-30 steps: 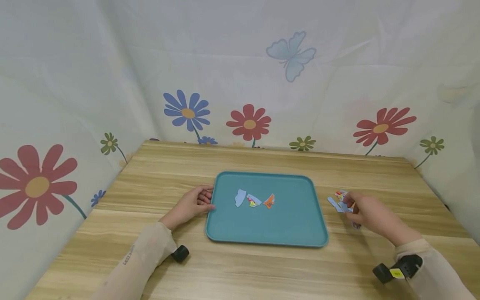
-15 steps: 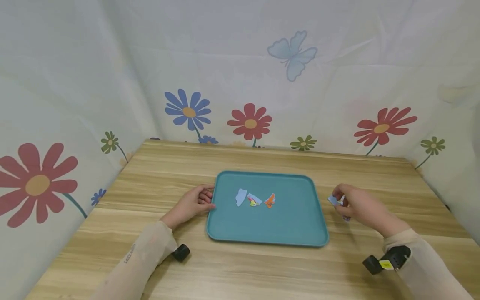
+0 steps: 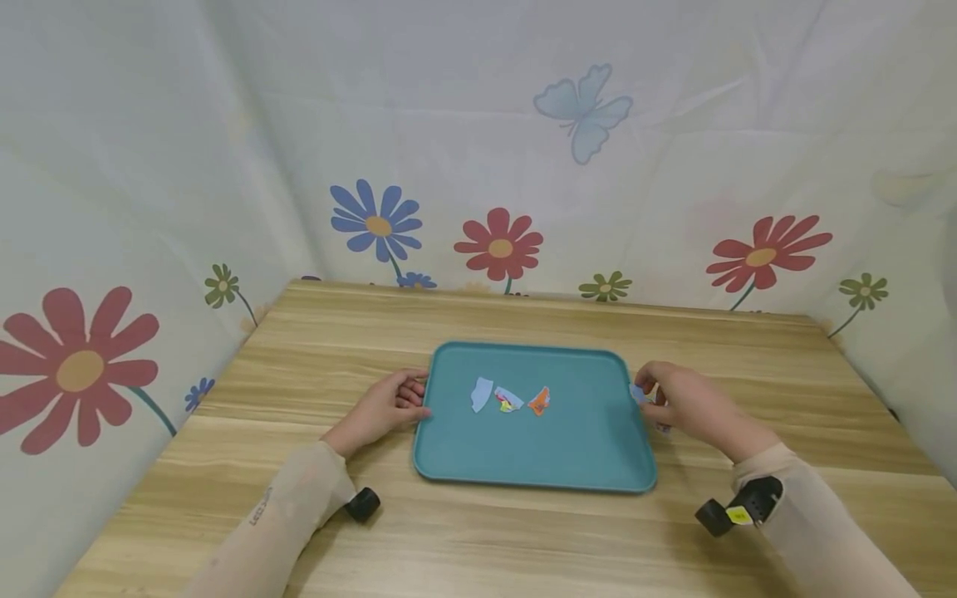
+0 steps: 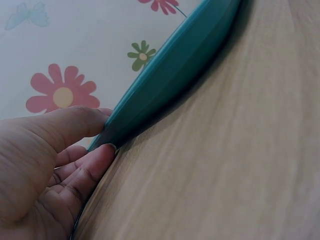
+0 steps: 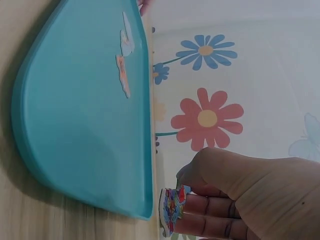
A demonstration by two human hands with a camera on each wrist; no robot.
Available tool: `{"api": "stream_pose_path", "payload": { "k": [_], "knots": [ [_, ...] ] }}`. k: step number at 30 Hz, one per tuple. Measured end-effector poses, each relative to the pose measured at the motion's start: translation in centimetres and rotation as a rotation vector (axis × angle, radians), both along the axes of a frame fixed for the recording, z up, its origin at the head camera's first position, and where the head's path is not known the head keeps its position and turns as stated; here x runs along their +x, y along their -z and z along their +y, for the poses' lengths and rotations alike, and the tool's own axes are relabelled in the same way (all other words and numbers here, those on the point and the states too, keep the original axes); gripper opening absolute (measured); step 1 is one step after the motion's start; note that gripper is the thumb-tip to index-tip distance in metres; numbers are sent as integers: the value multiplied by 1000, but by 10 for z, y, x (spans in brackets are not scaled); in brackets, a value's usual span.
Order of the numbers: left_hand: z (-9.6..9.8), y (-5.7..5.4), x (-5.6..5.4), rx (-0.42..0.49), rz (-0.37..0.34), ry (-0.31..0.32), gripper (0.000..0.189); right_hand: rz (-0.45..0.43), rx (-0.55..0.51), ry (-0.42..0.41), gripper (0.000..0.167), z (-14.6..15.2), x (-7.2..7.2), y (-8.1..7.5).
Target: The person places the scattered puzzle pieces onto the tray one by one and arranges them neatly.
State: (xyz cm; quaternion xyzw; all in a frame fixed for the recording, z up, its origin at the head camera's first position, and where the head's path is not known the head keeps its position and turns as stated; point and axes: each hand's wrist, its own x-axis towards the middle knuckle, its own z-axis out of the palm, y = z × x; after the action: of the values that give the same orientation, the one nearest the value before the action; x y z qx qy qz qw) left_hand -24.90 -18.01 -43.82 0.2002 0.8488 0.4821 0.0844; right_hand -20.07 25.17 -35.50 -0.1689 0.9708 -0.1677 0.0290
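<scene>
A teal tray (image 3: 568, 457) lies on the table. My left hand (image 3: 380, 413) holds its left rim, the thumb (image 4: 82, 122) over the edge and a fingertip low against the side. Just outside the right rim, my right hand (image 3: 695, 411) pinches a small bunch of irregularly cut, printed card pieces (image 5: 172, 207). A light blue corner (image 3: 640, 394) sticks out past the fingers, overlapping the rim in the head view. On the tray, in a row, lie a plain light blue piece (image 3: 482, 394), a multicoloured piece (image 3: 508, 400) and an orange piece (image 3: 539, 401).
The wooden table (image 3: 463, 540) reaches back to a white cloth (image 3: 419, 100) printed with flowers and a butterfly. A black wrist device (image 3: 736, 511) sits on the right sleeve, and another black device (image 3: 363, 504) juts from the left sleeve.
My right hand has gathered the card pieces from the table right of the tray and carried them left to the tray's right rim. My left hand stays on the left rim.
</scene>
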Motion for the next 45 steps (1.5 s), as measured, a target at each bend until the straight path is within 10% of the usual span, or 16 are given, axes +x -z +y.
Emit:
{"api": "stream_pose_path", "payload": {
  "k": [45],
  "knots": [
    [-1,4,-2,4,-2,-19,62,-18,-21,-51,21,-80,-33,38]
  ]
}}
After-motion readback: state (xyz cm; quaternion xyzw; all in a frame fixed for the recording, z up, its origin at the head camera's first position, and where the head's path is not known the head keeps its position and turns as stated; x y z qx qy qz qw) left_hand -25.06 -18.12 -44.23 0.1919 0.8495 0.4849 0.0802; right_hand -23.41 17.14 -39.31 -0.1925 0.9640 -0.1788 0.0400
